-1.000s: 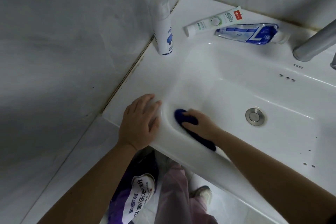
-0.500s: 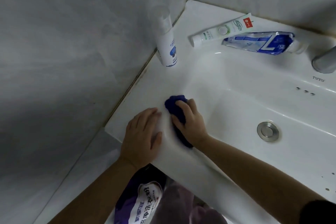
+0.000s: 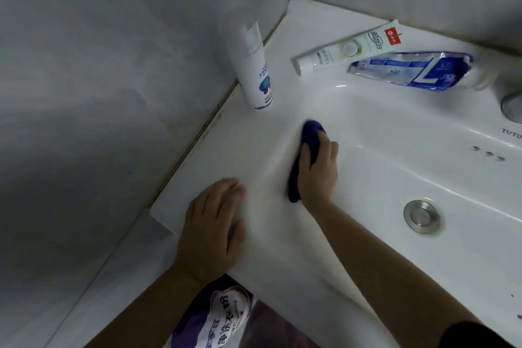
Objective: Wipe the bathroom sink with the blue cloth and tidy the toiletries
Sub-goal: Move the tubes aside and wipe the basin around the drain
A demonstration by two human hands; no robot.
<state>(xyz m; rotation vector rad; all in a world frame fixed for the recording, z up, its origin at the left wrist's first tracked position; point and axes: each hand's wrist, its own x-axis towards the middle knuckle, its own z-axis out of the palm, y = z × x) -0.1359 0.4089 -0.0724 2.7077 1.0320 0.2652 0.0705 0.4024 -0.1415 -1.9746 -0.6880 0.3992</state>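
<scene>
Head view: right hand (image 3: pixel 317 175) clutches bunched blue cloth (image 3: pixel 309 133) on glossy white sink (image 3: pixel 381 127); left hand (image 3: pixel 210 229) rests flat, fingers straight.

Right of the right hand (image 3: pixel 317 175) and its fingers (image 3: pixel 324 150), which grip the blue cloth (image 3: pixel 310 128), the sink (image 3: pixel 367 127) basin lies open down to the drain (image 3: pixel 421 216). Ahead-left, a white bottle (image 3: pixel 255 76) stands upright by the wall (image 3: pixel 113 93). Farther ahead, a white tube (image 3: pixel 347 49) and a blue tube (image 3: pixel 415 70) lie across the ledge. The left hand (image 3: pixel 210 229) rests on the rim behind-left.
</scene>
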